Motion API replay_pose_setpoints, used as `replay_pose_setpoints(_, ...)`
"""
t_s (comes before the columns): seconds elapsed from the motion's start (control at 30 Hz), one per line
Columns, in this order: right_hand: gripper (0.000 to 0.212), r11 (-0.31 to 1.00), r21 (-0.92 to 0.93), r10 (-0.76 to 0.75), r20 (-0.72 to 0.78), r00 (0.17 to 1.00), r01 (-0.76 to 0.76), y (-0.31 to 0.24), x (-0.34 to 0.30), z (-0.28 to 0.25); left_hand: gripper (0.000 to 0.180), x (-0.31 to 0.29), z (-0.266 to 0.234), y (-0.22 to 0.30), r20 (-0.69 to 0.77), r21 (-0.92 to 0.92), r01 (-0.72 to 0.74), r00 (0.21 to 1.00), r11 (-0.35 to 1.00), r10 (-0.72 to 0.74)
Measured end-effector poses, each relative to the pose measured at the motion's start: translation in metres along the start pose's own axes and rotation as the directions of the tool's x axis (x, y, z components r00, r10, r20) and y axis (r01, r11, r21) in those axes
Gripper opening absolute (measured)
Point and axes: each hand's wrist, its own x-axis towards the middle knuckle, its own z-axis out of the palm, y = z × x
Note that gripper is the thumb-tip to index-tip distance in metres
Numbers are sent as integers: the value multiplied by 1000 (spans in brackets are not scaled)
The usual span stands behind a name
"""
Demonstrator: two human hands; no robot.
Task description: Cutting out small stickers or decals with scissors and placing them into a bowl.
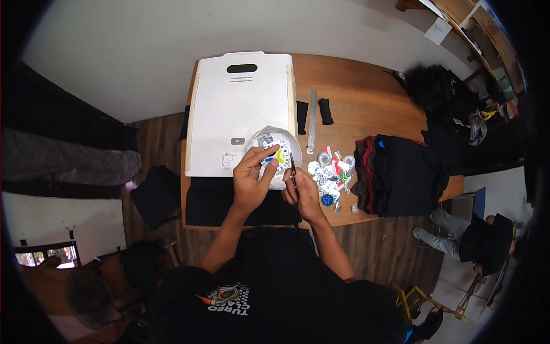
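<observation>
My left hand (250, 182) pinches a printed transfer sheet (282, 153) with green, blue and black designs, thumb on top and index finger stretched along it. Closed round slim dark scissors (293, 163), my right hand (303, 194) is at the sheet's right edge. The handle is mostly hidden by the fingers. Clear and whitish film (294, 139) spreads around and under the sheet, over the lower right corner of a white heat press (242, 109). Right of my right hand lies a heap of cut-out printed pieces (327, 184), some round, in blue, red, green and white.
A metal ruler (312, 120) and a small black roll (325, 112) lie on the wooden table (366, 80). Folded dark and maroon garments (407, 175) are stacked at the right. Black cloth (229, 203) lies before the press. Another person (478, 241) is at far right.
</observation>
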Motion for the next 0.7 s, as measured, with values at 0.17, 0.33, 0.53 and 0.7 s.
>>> replay_pose_setpoints(0.17, 41, 1000, -16, 4, 1, 1000, -4, -1, -1, -1, 32, 0, -2, -3, -30, 19, 21, 999, 1000, -20)
replay_pose_setpoints(0.33, 41, 1000, -5, 11, 2, 1000, -11, -1, 0, 0, 32, -1, 2, 1, -36, -17, 33, 999, 999, -34)
replay_pose_setpoints(0.53, 41, 1000, -9, 5, 1, 1000, -5, 0, -1, -2, 33, 0, 4, 4, -35, -30, 35, 999, 999, -36)
replay_pose_setpoints(0.7, 41, 1000, -15, 2, -12, 1000, -2, -2, -1, 1, 34, 0, 5, 5, -30, -30, 35, 999, 999, -36)
